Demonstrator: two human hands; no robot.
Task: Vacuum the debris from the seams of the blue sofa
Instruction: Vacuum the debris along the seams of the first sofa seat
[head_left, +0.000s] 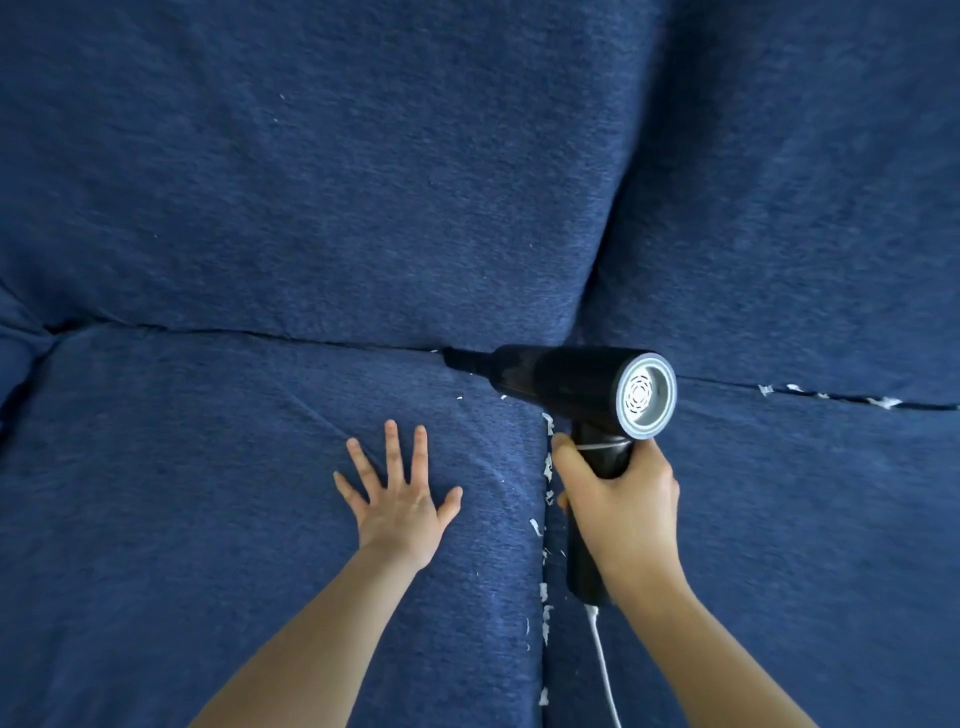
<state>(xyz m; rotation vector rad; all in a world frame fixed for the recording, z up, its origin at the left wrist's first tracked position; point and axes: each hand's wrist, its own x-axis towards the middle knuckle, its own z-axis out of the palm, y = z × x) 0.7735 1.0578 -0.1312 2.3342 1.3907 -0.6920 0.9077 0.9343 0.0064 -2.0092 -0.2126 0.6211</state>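
Observation:
The blue sofa (260, 208) fills the view. My right hand (618, 493) grips the handle of a black handheld vacuum (566, 379), whose narrow nozzle tip sits in the horizontal seam between the back and the left seat cushion. My left hand (397, 493) presses flat on the left seat cushion with its fingers spread. White paper scraps (546, 467) lie along the vertical seam between the two seat cushions, just left of my right hand. More white scraps (878, 401) sit in the horizontal seam at the right.
A white cord (605, 670) hangs from the bottom of the vacuum's handle toward the lower edge. A vertical gap (613, 234) separates the two back cushions. The sofa's left corner fold (36, 343) is at the far left.

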